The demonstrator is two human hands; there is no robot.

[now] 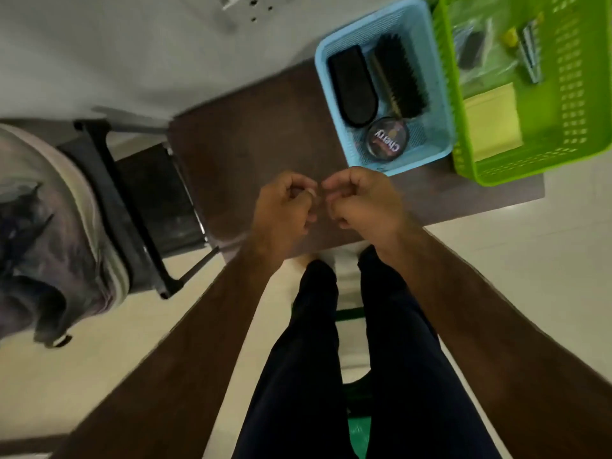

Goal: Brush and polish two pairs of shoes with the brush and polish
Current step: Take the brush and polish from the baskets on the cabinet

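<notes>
left hand and right hand hover over the near edge of the brown table, fingers curled loosely inward, fingertips almost meeting, nothing visibly held. beyond the right hand, a blue basket holds the polish tin, a black brush and a black applicator. a green basket stands just beside it.

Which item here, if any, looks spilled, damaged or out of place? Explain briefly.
Nothing stands out. The two brushes and the closed polish tin lie tidily in the blue basket on the brown table; nothing looks spilled.
</notes>
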